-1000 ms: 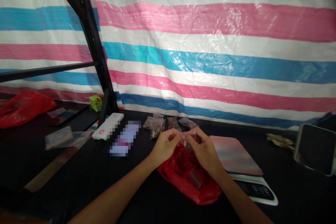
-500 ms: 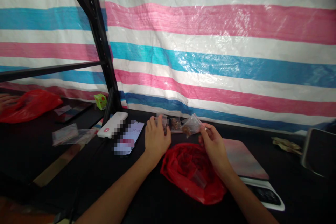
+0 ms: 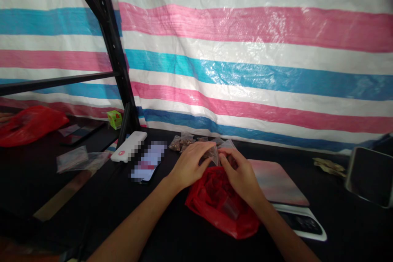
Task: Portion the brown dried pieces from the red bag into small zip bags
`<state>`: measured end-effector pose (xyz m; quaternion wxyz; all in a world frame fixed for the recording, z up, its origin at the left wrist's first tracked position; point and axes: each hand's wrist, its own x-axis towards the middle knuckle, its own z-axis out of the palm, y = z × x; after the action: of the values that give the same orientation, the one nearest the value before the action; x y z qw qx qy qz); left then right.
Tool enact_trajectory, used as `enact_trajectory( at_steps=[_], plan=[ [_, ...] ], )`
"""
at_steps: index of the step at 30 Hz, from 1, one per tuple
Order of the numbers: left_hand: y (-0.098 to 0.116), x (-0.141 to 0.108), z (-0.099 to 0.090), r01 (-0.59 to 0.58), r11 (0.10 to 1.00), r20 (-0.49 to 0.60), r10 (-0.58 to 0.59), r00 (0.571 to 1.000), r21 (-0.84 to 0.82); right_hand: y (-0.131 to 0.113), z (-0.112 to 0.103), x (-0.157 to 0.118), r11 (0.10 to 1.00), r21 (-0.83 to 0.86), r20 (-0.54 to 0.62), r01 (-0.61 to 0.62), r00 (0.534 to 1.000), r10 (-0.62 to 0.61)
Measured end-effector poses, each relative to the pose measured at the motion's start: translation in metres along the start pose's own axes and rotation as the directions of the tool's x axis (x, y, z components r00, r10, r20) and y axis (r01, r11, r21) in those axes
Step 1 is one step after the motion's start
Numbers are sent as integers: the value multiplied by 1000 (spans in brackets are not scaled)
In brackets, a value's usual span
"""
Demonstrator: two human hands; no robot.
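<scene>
A small clear zip bag [image 3: 214, 153] is held up between my two hands, above the far edge of an open red plastic bag [image 3: 239, 229]. My left hand [image 3: 193, 161] curls over it from the left, thumb and fingers closed on the plastic. From the right, my right hand [image 3: 242, 172] pinches at its edge, the fingertips partly hidden. Several zip bags with brown pieces [image 3: 181, 143] lie on the black table behind my left hand. Another clear zip bag [image 3: 229, 144] shows behind my right hand. Red crumpled contents and a clear packet [image 3: 231, 208] sit inside the red bag.
A scale [image 3: 321, 233] with a reflective plate [image 3: 281, 182] stands at right, beyond it a crumpled brownish item [image 3: 328, 167] and a dark-screened device [image 3: 368, 178]. Leftward are a phone [image 3: 150, 161], a white power bank [image 3: 130, 145], a black post [image 3: 118, 65] and another red bag [image 3: 33, 125].
My left hand has moved right, uncovering the filled zip bags. My right hand has come left and lower, bringing the hands together at a zip bag. The view has shifted slightly.
</scene>
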<state>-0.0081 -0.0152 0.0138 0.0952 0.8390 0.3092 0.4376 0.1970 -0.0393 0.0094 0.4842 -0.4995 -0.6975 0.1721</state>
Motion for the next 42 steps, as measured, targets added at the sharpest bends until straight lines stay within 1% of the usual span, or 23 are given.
enact_trajectory(
  at_steps=[2, 4, 6, 9, 10, 12, 14, 16, 18, 20, 23, 25, 29, 33, 36, 40, 42],
  plan=[
    [2, -1, -1, -7, 1000, 39, 8, 999, -23, 2, 2, -1, 999, 16, 49, -36, 998, 35],
    [5, -1, -3, -12, 1000, 49, 13, 999, -27, 2, 2, -1, 995, 45, 82, -94, 993, 90],
    [9, 0, -5, -15, 1000, 28, 16, 999, -28, 1, 1, 0, 985, 86, 94, -153, 985, 145],
    [15, 1, -8, 24, 999, -16, -24, 1000, -21, -2, 0, 1, 966, 154, 98, -205, 977, 192],
    [16, 1, -8, 48, 999, -1, -48, 999, -22, -3, 0, 0, 962, 174, 104, -211, 975, 195],
    [17, 1, -5, 117, 992, 76, -114, 991, -41, -5, 1, -1, 956, 202, 129, -213, 973, 190],
    [16, 0, 0, 219, 971, 154, -202, 967, -100, -6, 2, -4, 955, 214, 168, -207, 971, 173],
    [13, -1, 7, 322, 925, 197, -284, 938, -200, -7, 3, -6, 958, 205, 197, -200, 967, 160],
    [11, -1, 11, 381, 871, 229, -321, 919, -311, -9, 2, -6, 961, 192, 203, -201, 966, 162],
    [9, -1, 14, 401, 824, 254, -322, 912, -399, -12, 0, -5, 958, 196, 211, -211, 963, 169],
    [6, 0, 14, 415, 782, 255, -331, 909, -465, -17, -2, -3, 950, 224, 248, -216, 956, 158],
    [3, 0, 14, 416, 781, 237, -342, 909, -466, -19, -3, -2, 947, 238, 265, -214, 953, 149],
    [2, 0, 11, 392, 827, 232, -321, 918, -403, -21, -2, -2, 944, 242, 276, -226, 948, 156],
    [8, 2, 5, 333, 879, 240, -261, 935, -341, -19, -1, -4, 939, 243, 303, -242, 939, 164],
    [12, 2, 4, 290, 909, 220, -230, 948, -300, -15, -1, -3, 957, 206, 262, -205, 954, 148],
    [13, 1, 6, 281, 929, 137, -254, 957, -242, -9, -2, -2, 981, 145, 177, -125, 979, 99],
    [13, 1, 7, 302, 918, 156, -269, 951, -256, -9, -3, -2, 983, 145, 184, -109, 980, 82]
  ],
)
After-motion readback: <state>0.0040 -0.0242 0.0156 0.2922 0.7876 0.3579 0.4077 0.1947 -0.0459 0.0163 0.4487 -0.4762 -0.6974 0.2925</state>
